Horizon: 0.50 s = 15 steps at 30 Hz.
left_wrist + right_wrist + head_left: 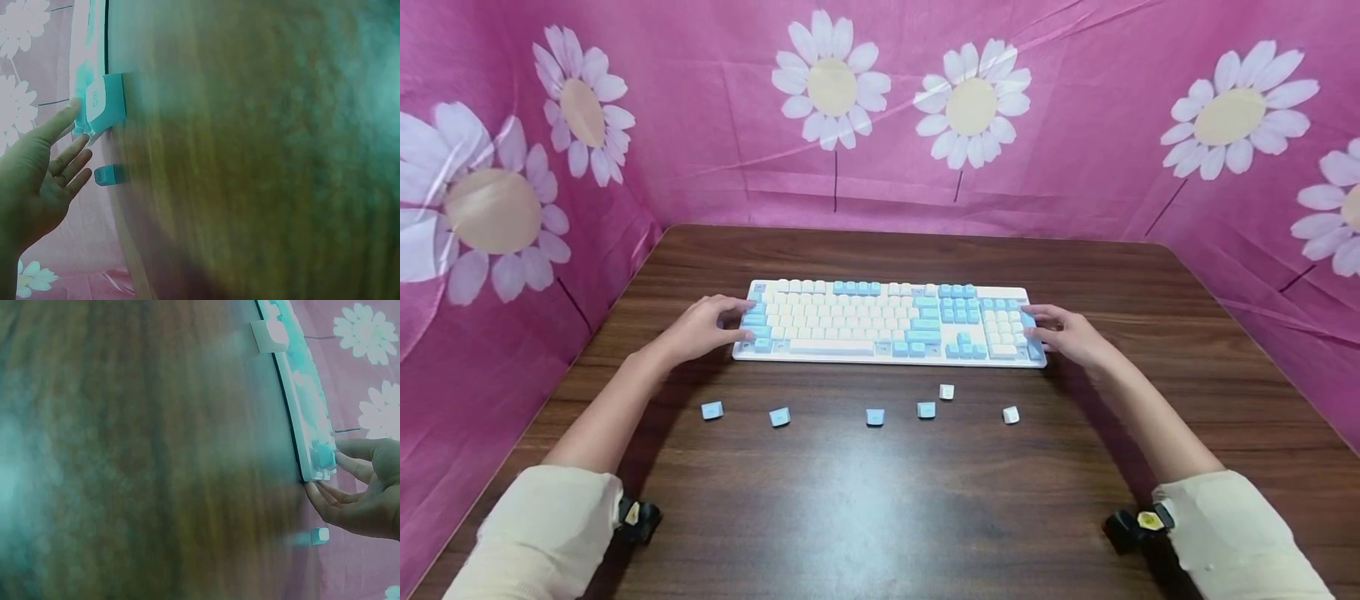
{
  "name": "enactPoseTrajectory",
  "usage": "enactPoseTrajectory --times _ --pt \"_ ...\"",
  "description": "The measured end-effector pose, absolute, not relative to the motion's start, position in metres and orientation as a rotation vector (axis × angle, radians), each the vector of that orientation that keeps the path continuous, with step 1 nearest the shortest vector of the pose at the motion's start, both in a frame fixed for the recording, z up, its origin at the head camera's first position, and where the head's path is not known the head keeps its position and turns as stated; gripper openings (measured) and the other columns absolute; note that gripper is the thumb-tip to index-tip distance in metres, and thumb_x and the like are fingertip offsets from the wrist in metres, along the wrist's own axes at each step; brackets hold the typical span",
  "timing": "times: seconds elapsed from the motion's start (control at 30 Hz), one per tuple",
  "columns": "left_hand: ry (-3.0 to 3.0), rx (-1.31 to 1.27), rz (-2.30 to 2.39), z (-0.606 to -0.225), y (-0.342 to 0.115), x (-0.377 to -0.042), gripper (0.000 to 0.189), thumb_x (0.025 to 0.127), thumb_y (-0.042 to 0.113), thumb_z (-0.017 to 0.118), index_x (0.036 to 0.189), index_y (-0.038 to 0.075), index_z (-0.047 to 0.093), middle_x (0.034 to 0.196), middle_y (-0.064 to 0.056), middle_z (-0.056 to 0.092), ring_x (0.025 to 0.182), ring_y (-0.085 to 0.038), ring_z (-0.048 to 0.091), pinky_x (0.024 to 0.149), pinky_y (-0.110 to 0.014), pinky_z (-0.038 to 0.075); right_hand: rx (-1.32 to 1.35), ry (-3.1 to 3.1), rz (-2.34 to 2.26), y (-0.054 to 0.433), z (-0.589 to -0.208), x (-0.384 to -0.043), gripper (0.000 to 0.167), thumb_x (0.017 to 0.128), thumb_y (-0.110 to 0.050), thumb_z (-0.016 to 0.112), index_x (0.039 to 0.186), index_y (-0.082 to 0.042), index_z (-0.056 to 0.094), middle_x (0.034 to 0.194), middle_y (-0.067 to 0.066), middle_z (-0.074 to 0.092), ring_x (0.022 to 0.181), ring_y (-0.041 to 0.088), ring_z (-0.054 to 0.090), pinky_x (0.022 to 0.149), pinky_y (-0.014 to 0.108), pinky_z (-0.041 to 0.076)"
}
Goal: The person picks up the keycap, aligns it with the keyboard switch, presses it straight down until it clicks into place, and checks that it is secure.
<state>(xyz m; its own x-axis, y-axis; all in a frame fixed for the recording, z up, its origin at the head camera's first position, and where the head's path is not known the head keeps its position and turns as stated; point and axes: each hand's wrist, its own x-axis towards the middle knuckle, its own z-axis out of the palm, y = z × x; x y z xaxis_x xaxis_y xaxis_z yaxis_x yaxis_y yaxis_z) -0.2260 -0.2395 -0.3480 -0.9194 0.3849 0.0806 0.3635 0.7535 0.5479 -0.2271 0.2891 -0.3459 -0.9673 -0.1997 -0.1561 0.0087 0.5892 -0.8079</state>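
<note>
A full-size keyboard [850, 353] with white and light blue keycaps lies across the table. A few grey gaps show among its keys. My left hand [703, 329] grips its left end, thumb near the front corner and fingers further back. At the opposite end my right hand [1070, 333] holds the edge beside the number pad. In the right wrist view, that hand's fingers [325, 503] curl around the end of the keyboard. The left wrist view shows my left thumb and fingers at the keyboard's end, partly behind a blue keycap [106, 103].
Several loose keycaps lie in front of the keyboard, among them blue ones [712, 410] [780, 417] [875, 417] and white ones [947, 392] [1011, 414]. The brown wooden table [865, 508] is backed by pink cloth [700, 108] with daisies.
</note>
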Motion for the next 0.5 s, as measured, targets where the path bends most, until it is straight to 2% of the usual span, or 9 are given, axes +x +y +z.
enactPoseTrajectory --times 0.3,0.5 --pt "2.905 0.58 0.888 -0.3477 -0.238 -0.226 0.052 0.083 0.018 0.07 0.125 -0.006 0.052 0.115 -0.024 0.057 0.106 -0.036 0.047 0.092 -0.05 0.031 -0.139 2.567 -1.317 0.2886 -0.3452 -0.2263 0.053 0.092 -0.017 0.056 0.138 0.002 0.036 0.134 0.03 0.033 0.113 0.031 0.04 0.08 0.028 0.045" --pt "2.896 0.558 0.908 -0.3462 -0.237 -0.2255 0.051 0.083 0.018 0.07 0.124 -0.006 0.053 0.113 -0.023 0.058 0.1 -0.033 0.051 0.087 -0.048 0.037 -0.186 2.629 -1.258 0.2885 -0.3434 -0.2245 0.051 0.091 -0.013 0.058 0.136 0.003 0.039 0.13 0.031 0.039 0.107 0.031 0.043 0.075 0.022 0.043"
